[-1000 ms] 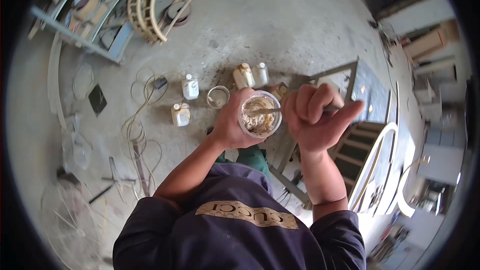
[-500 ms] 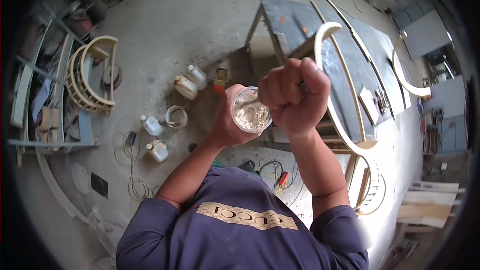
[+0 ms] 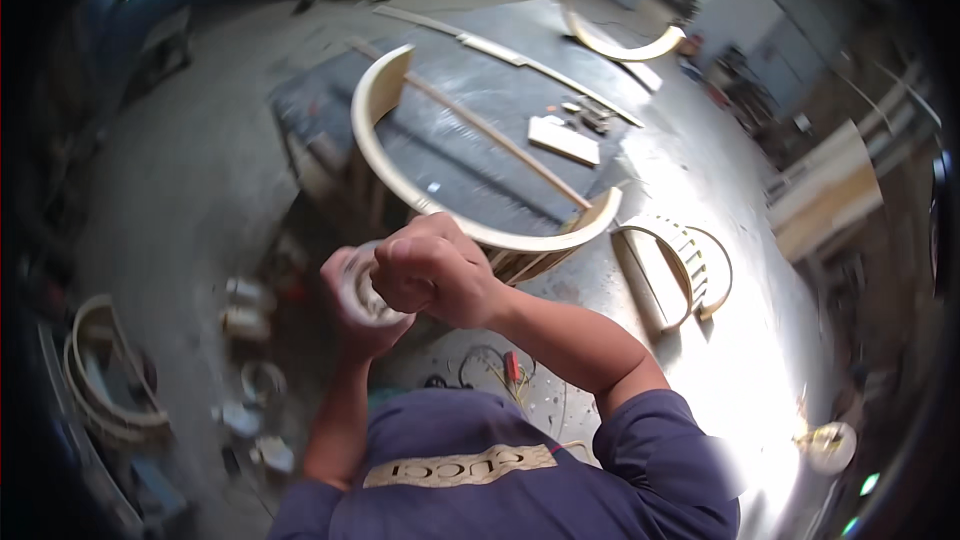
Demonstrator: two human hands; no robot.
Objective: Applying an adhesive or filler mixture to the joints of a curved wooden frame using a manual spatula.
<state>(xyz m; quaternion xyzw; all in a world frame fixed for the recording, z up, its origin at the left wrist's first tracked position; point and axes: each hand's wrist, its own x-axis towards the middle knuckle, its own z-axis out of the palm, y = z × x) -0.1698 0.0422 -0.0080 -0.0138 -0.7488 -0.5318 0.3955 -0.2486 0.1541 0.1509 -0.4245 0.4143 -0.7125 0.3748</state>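
Observation:
My left hand (image 3: 374, 342) is wrapped round a clear plastic cup (image 3: 352, 292), blurred by motion. Pale beige paste was plain inside it half a second ago. Over the cup's right side, my right hand (image 3: 440, 270) is closed in a fist. Whatever it grips is hidden by the fingers. Just beyond both hands, a large curved wooden frame (image 3: 372, 145) rests at the near side of a dark-topped table (image 3: 480, 175).
A wooden strip (image 3: 500, 135) and a pale block (image 3: 563, 140) lie on the table. Another curved piece (image 3: 625, 52) is at its far end. A slatted curved frame (image 3: 690, 265) stands on the floor at right. Blurred containers (image 3: 245, 310) and another curved frame (image 3: 110, 370) are at left.
The view has swung to the right, so table and floor things appear farther left. Both hands stay together at the cup, with the right fist closer over its opening.

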